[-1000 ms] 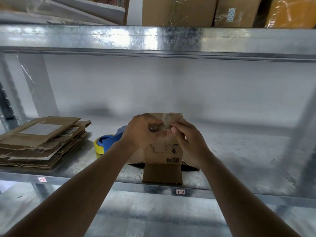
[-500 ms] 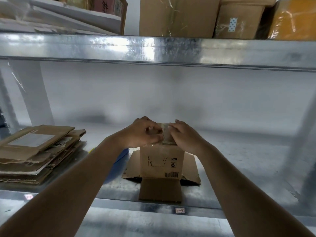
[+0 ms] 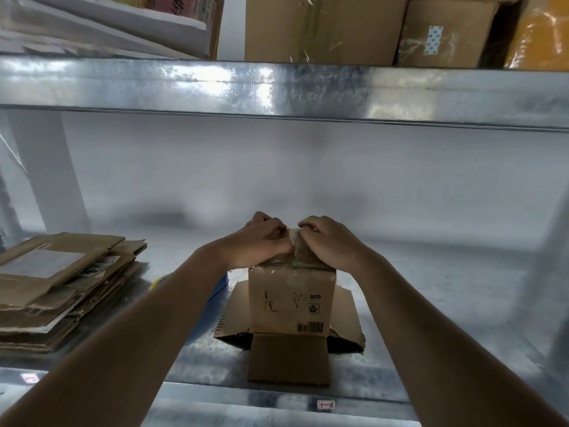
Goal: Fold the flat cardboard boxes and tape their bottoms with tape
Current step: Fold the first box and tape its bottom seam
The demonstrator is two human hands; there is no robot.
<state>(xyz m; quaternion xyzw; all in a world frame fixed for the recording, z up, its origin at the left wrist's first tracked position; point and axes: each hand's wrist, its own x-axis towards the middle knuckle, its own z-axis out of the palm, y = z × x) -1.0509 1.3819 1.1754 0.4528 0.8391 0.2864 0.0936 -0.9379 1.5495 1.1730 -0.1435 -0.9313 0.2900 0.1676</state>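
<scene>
A small brown cardboard box (image 3: 291,303) stands on the metal shelf (image 3: 431,318) with its lower flaps splayed out on the surface. Clear tape (image 3: 294,241) runs over the closed flaps on its top face. My left hand (image 3: 258,241) lies curled over the left half of that face, thumb beside the seam. My right hand (image 3: 329,241) is curled over the right half, fingertips on the tape. A blue and yellow tape roll (image 3: 220,285) lies left of the box, mostly hidden behind my left forearm.
A stack of flat cardboard boxes (image 3: 61,285) lies at the shelf's left end. An upper shelf beam (image 3: 277,87) crosses overhead and carries larger taped cartons (image 3: 323,26). A steel upright (image 3: 46,171) stands at the back left.
Both hands shifted from pinching the tape at the box's near top edge to lying spread over its top face. The view has tilted up, so the box sits lower.
</scene>
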